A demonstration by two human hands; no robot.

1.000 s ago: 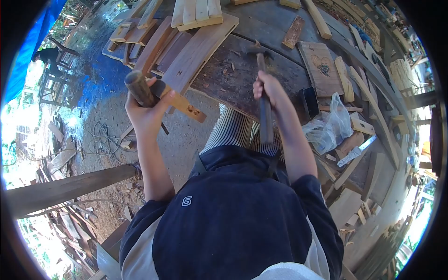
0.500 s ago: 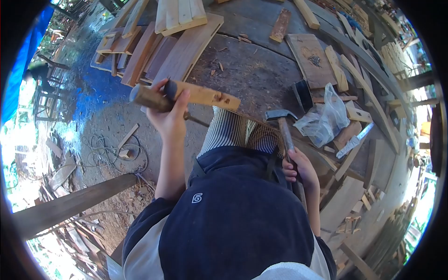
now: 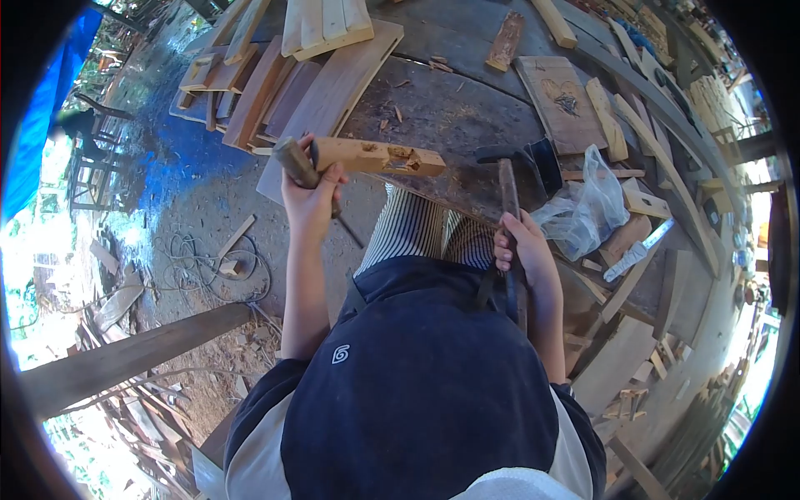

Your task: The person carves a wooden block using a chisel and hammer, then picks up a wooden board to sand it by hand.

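Note:
In my left hand are a chisel with a thick wooden handle and a pale wood piece, held together. The chisel's thin shaft points down toward my lap. Rough cut-outs show in the wood piece, whose far end reaches right over the bench edge. My right hand is closed around the handle of a hammer. The hammer's dark head is up, beside a black object on the bench.
The dark workbench bears stacked boards at the left and a plank with nails at the right. A clear plastic bag and a white-handled saw or knife lie right of the hammer. A beam crosses the lower left.
My left hand has moved right with the chisel and wood piece, and the chisel handle has tilted more upright. My right hand and the hammer have risen slightly.

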